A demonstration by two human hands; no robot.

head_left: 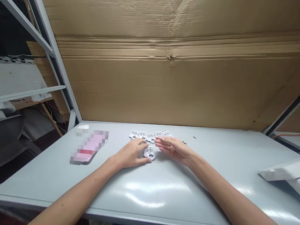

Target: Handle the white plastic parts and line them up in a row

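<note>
Several small white parts (142,135), each with a round hole, stand in a row towards the back middle of the table. A single white part (149,153) lies in front of the row. My left hand (132,153) is at the left side of this single part, its thumb and fingers spread around it and touching its edge. My right hand (173,148) hovers to the right, fingers stretched out and palm turned inward, near the right end of the row, with nothing in it.
On the grey table (77,187), a pink blurred object (91,147) lies at the left, with a small white item (84,127) behind it. Tiny black bits (184,142) lie right of the row. White wrapped pieces (289,168) rest at the right edge. Cardboard (168,93) stands behind.
</note>
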